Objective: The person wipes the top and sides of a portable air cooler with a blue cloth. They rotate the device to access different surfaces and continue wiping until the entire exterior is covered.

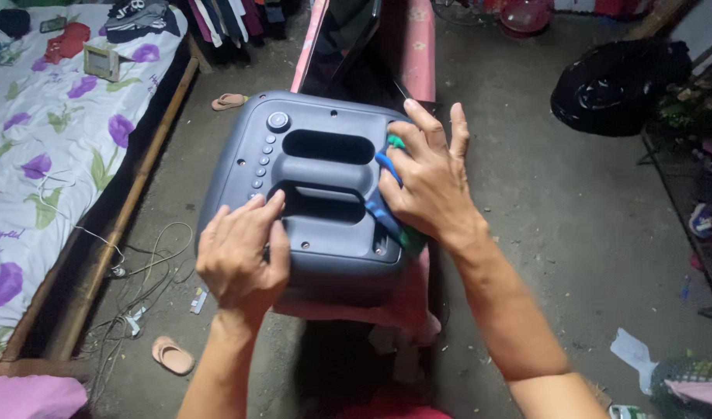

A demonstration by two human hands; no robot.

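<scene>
Here, nearest you, your left hand (243, 252) lies flat on the near left top of the grey speaker (317, 194), fingers loosely spread and gripping nothing, fingertips at the edge of the near handle slot. Your right hand (426, 178) presses on the speaker's right side, closed around a blue and green tool (387, 167); only short bits of the tool show between the fingers and below the palm, so its kind cannot be made out. The speaker sits on a pink stool (371, 310), mostly hidden beneath it, directly in front of you at mid-frame.

A row of round buttons (263, 161) runs down the speaker's left side, with one larger knob (278, 120) at the far end; markings are too small to tell.

To your left on the concrete floor (511, 233): a pink sandal (172, 355), tangled cables (138, 271), and the wooden bed frame (119, 225). The bed carries a white sheet with purple flowers (53, 147). A small square box (101, 60) lies on it, far end, beside dark clothes (138, 19).

Behind the speaker a dark flat panel (344, 43) leans upright, top cut off. A second sandal (229, 101) lies near hanging clothes (232, 19). Far right, a black bag (612, 85). White paper (634, 353) lies at near right.
</scene>
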